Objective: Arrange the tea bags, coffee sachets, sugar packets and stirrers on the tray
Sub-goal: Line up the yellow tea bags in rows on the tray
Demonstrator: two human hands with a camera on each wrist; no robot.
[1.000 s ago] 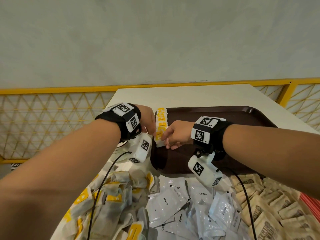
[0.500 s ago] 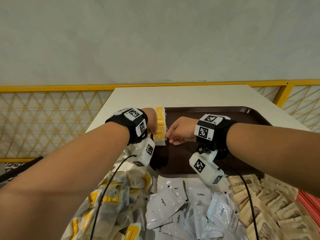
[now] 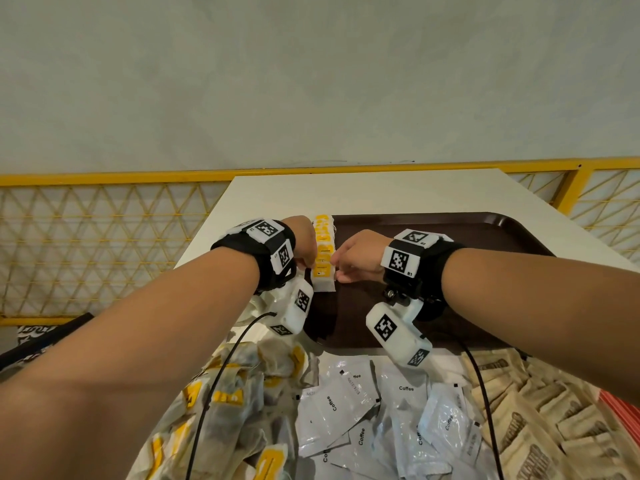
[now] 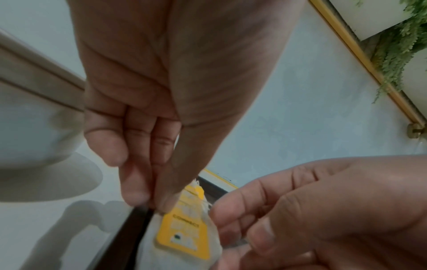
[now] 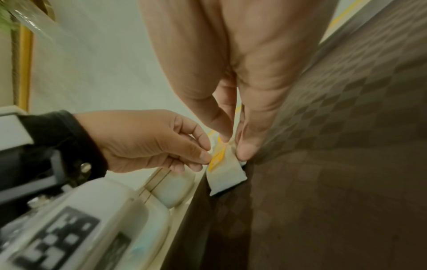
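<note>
A row of tea bags with yellow tags stands along the left edge of the dark brown tray. My left hand is at the row's left side and my right hand at its right side. Both pinch the nearest tea bag by its edges. In the right wrist view my right thumb and fingertips close on the top of that tea bag, and the left hand pinches its other edge. The tea bag's lower end rests on the tray.
Loose piles lie on the white table in front of the tray: tea bags, white coffee sachets, brown sugar packets and red stirrers. A white cup on a saucer stands left of the tray. A yellow railing runs behind.
Both hands have stayed at the near end of the tea bag row and drawn slightly closer together around the front tea bag. The head view has shifted a little.
</note>
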